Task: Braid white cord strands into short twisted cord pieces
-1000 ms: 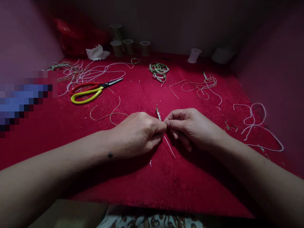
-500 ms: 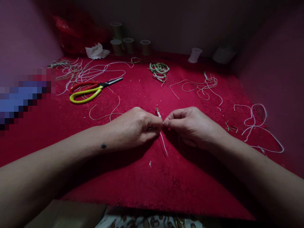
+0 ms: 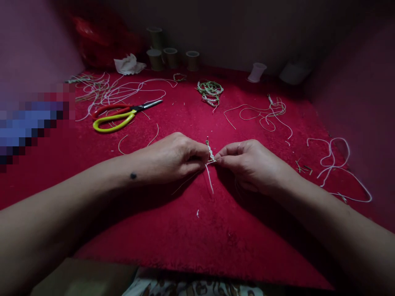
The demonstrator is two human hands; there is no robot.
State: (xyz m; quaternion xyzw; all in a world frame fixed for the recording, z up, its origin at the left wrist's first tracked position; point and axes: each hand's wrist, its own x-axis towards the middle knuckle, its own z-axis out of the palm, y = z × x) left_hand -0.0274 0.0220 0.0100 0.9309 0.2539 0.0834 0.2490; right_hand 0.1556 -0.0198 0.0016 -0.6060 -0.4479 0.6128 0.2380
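left hand (image 3: 185, 158), right hand (image 3: 248, 164): both pinching thin cord (image 3: 211, 160), seemingly | braid (image 3: 210, 151): white, knobbly, twisted

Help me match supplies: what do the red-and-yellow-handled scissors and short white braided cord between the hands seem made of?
Scissors: handles likely smooth plastic, evenly coloured; blades apparently metal, from their pale gleam. Braided cord: matte textile, showing interlaced strands; fibre unclear.

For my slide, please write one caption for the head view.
Left hand and right hand pinch cords at a short braid on a red surface; scissors lie beyond.
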